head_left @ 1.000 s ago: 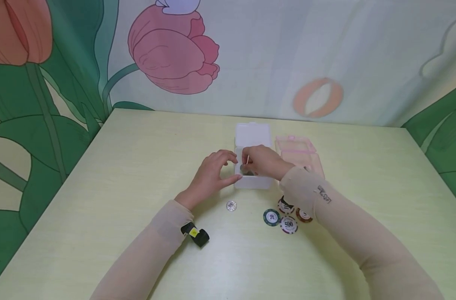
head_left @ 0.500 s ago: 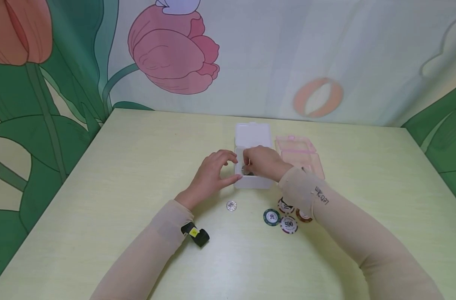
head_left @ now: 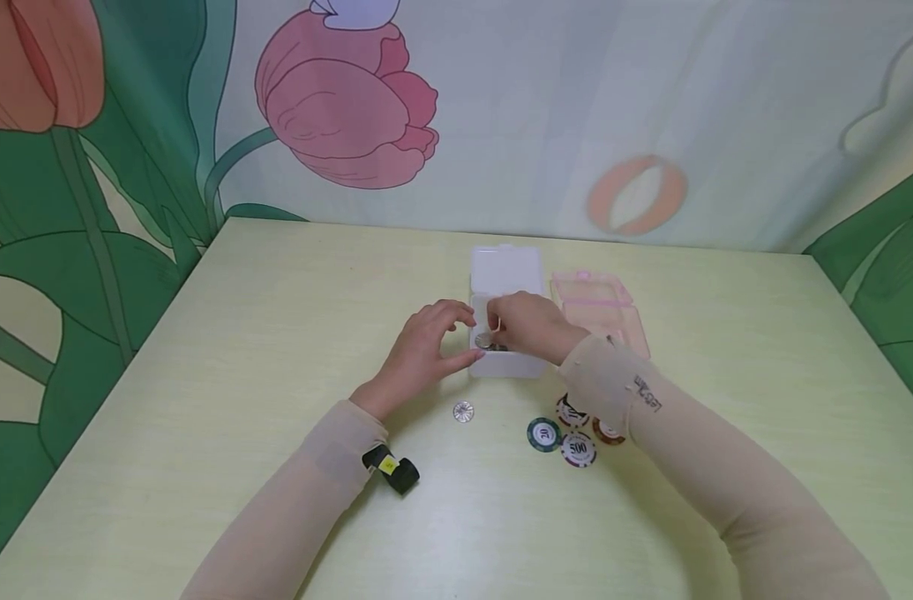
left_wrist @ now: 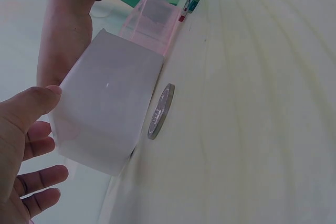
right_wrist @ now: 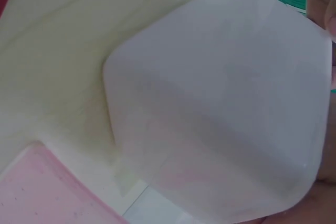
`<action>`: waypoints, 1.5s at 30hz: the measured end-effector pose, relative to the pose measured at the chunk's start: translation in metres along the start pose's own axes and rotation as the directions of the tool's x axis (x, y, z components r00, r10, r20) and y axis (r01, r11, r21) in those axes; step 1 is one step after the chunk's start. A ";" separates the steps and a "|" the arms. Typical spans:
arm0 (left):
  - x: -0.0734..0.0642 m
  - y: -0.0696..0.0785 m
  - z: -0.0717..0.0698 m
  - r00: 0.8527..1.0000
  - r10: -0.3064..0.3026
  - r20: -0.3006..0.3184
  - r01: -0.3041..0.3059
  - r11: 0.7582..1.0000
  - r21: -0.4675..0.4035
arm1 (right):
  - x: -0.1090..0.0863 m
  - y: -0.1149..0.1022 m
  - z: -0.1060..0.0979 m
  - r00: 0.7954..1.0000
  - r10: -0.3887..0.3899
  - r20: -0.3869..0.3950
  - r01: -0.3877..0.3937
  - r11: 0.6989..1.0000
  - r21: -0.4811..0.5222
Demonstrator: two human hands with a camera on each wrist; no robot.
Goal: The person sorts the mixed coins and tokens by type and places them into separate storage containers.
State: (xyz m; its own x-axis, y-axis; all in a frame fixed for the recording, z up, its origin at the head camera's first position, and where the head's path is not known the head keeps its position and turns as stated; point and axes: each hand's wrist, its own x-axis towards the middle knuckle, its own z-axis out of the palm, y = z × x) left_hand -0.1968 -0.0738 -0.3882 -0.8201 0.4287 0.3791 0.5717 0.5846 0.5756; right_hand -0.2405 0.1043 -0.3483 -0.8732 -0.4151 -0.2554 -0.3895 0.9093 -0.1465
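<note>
My right hand [head_left: 531, 323] reaches into a white box [head_left: 508, 367] with its lid tipped back. Its curled fingers pinch at the edge of a silver coin [head_left: 483, 340] inside the box's near left part. Darker coin edges show below the fingertips. In the right wrist view the box's wall [right_wrist: 226, 77] hides most of that hand. My left hand [head_left: 422, 343] is at the box's left side, thumb at the near corner and fingers spread loosely; the left wrist view shows the thumb tip against the rim. Another silver coin [left_wrist: 161, 111] lies on the table before the box.
Right of the white box stands a pink see-through box [head_left: 599, 312], its lid open, partly behind the right sleeve. Several poker chips [head_left: 579, 449] lie grouped in front of it. A flowered cloth [head_left: 501, 108] hangs behind the table [head_left: 314, 275].
My right fingers have shifted slightly right and lower in the white box. The coin at their tips now lies flatter and shows more of its face. The left hand stays put.
</note>
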 end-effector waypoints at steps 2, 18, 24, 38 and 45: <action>0.000 0.000 0.000 1.000 0.000 0.001 0.000 1.000 -0.001 | -0.002 0.000 -0.001 1.000 -0.008 -0.014 0.008 1.000 0.012; 0.001 0.000 0.000 1.000 -0.008 0.009 0.008 1.000 0.006 | -0.019 -0.002 -0.006 0.992 -0.046 -0.115 0.055 0.996 0.073; 0.001 0.001 -0.001 1.000 -0.012 0.013 0.012 1.000 0.003 | -0.025 -0.002 -0.008 0.989 -0.055 -0.137 0.070 0.992 0.106; 0.001 0.001 -0.001 1.000 -0.013 0.005 0.012 1.000 0.003 | -0.047 -0.005 -0.011 0.964 -0.087 -0.250 0.139 0.970 0.198; 0.001 0.001 -0.001 1.000 -0.004 -0.001 0.004 1.000 0.001 | -0.059 -0.010 -0.011 0.947 -0.133 -0.292 0.203 0.954 0.222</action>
State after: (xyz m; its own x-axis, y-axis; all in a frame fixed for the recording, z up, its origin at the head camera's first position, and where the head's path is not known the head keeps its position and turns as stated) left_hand -0.1967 -0.0735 -0.3863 -0.8222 0.4256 0.3779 0.5687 0.5869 0.5764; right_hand -0.1888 0.1202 -0.3212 -0.8608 -0.5058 0.0568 -0.4831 0.7768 -0.4039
